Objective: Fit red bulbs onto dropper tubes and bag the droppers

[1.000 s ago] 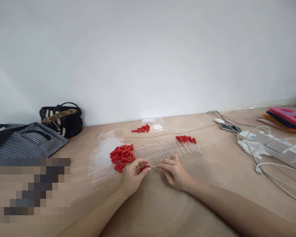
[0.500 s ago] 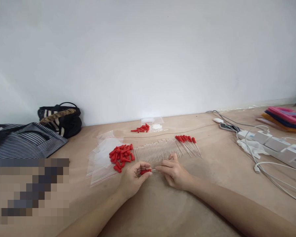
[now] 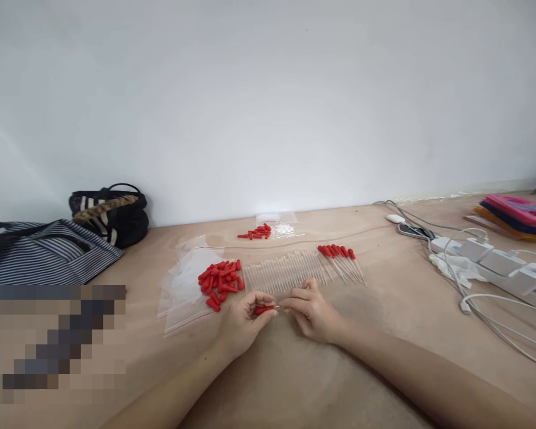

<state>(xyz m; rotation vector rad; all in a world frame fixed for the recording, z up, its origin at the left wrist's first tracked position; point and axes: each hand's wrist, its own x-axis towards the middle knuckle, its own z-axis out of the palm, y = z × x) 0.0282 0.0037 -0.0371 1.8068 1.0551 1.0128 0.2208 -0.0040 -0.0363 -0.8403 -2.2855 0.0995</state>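
Observation:
My left hand (image 3: 245,322) is closed on a red rubber bulb (image 3: 263,310), its narrow end pointing right. My right hand (image 3: 310,313) pinches a thin clear glass tube (image 3: 278,307), whose left end meets the mouth of the bulb; how far it sits inside is hidden by the fingers. Just beyond the hands lies a row of clear glass tubes (image 3: 281,271). At the row's right end are several droppers (image 3: 339,253) with red bulbs on them. A pile of loose red bulbs (image 3: 221,280) lies left of the row, partly over clear zip bags (image 3: 178,292).
Farther back sit a smaller group of red bulbs (image 3: 256,232) and thin tubes (image 3: 283,230) by another bag. Chargers on a power strip (image 3: 500,259) and white cables (image 3: 482,295) lie at right, near stacked coloured trays (image 3: 518,214). At left are a striped bag (image 3: 58,253) and black bag (image 3: 131,220).
My right hand has shifted slightly left, toward my left hand, and less of the tube shows between them. The piles and the row are unchanged.

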